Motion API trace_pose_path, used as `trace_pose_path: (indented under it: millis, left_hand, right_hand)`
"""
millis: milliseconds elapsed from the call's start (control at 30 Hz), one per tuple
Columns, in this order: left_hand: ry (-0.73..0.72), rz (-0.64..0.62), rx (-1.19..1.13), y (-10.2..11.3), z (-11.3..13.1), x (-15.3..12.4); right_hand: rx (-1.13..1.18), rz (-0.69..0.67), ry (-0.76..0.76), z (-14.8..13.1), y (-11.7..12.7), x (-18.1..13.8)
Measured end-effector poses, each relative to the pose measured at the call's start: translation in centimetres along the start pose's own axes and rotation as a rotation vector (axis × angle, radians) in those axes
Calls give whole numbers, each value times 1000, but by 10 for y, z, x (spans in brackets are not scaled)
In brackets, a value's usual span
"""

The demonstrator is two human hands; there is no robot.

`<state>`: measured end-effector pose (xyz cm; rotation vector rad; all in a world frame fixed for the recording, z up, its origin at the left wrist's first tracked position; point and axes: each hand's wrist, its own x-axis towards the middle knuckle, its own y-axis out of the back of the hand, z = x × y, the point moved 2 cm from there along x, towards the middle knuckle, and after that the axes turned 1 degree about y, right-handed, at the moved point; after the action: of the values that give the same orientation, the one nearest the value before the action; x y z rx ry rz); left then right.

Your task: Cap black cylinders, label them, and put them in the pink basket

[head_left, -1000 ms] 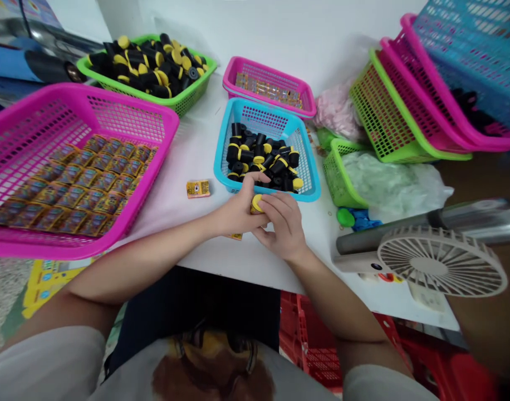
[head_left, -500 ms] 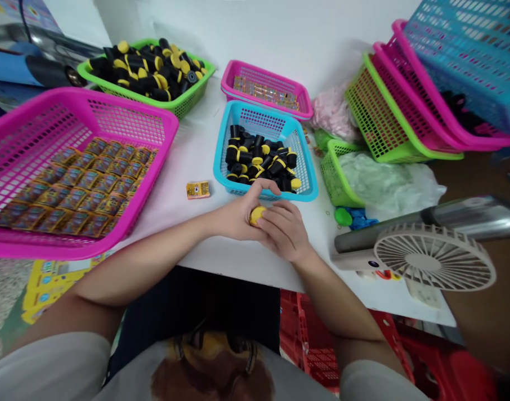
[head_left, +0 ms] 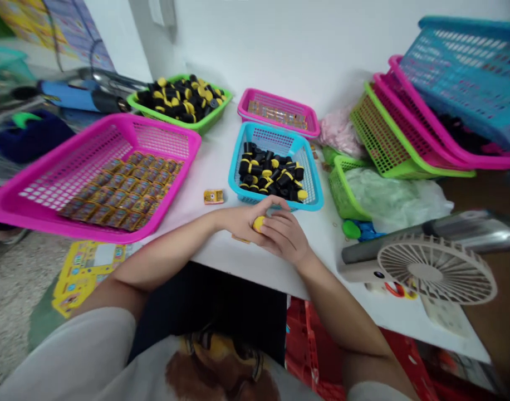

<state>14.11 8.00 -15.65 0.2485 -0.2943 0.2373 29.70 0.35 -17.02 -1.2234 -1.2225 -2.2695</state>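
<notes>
My left hand (head_left: 241, 220) and my right hand (head_left: 289, 234) meet over the near part of the table. Between them is a small piece whose round yellow cap (head_left: 259, 224) shows; the fingers hide its lower part. The left fingers curl around it while the right fingers press against its side. Just beyond stands a blue basket (head_left: 234, 161) of black cylinders with yellow caps (head_left: 275, 172). A small orange-yellow printed packet (head_left: 214, 196) lies left of that basket. Under my left hand, the edge of a flat yellowish piece (head_left: 240, 239) peeks out.
At left, a pink basket (head_left: 188, 161) holds rows of packets. Behind it is a green basket (head_left: 209, 121) of black-and-yellow cylinders. Another pink basket (head_left: 280, 129) stands at the back. Stacked baskets (head_left: 380, 139), a plastic bag (head_left: 397, 186) and a fan (head_left: 430, 270) crowd the right.
The view has shifted, so the baskets on the left appear farther right and lower. Both hands stay together around the yellow-capped piece. The yellowish edge under my left hand now shows.
</notes>
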Motion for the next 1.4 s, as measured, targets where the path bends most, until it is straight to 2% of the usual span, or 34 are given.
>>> trace_pose_path:
  millis: [67, 133, 233, 300, 367, 433, 500, 600, 667, 767, 833, 933, 1067, 1167, 1233, 1400]
  left_hand:
    - [39, 83, 110, -1, 6, -2]
    - [50, 287, 264, -4, 17, -10]
    - [45, 587, 522, -16, 46, -36]
    - [91, 666, 676, -20, 71, -60]
    - [235, 697, 815, -7, 96, -89]
    - [501, 723, 968, 28, 114, -121]
    - [805, 748, 1132, 81, 121, -151]
    - [1160, 698, 1246, 163, 112, -184]
    - [1272, 673, 1279, 204, 99, -197]
    - [1329, 656, 1287, 235, 78, -205]
    - [1371, 630, 1272, 242, 67, -207]
    - [1451, 591, 1240, 246, 60, -211]
    - [1486, 574, 1190, 247, 62, -217]
    - [1489, 564, 1179, 240, 66, -223]
    - [1489, 550, 1210, 229, 68, -226]
    - [1354, 556, 1344, 198, 73, -235]
  right_hand:
    - [-26, 26, -14, 1, 2, 3]
    - [-82, 54, -34, 3, 3, 5]
    - [-134, 117, -66, 2, 3, 3]
    - [-137, 143, -71, -1, 5, 3]
    - [-129, 134, -69, -5, 6, 4]
    - [-136, 98, -90, -7, 8, 7]
    - [-155, 58, -121, -8, 7, 10]
    - [-175, 11, -151, -5, 4, 11]
    - [-184, 1, -174, -2, 0, 9]
    - [-198, 2, -228, 5, -4, 4]
    - [-194, 5, -251, 9, -5, 2]
    - [-161, -1, -207, 14, -5, -1]
    - [-121, -19, -145, 19, -3, -6]
    - [-119, 1, -149, 25, 1, -7]
    - [-110, 27, -239, 32, 3, -2]
    - [4, 22, -741, 69, -2, 19]
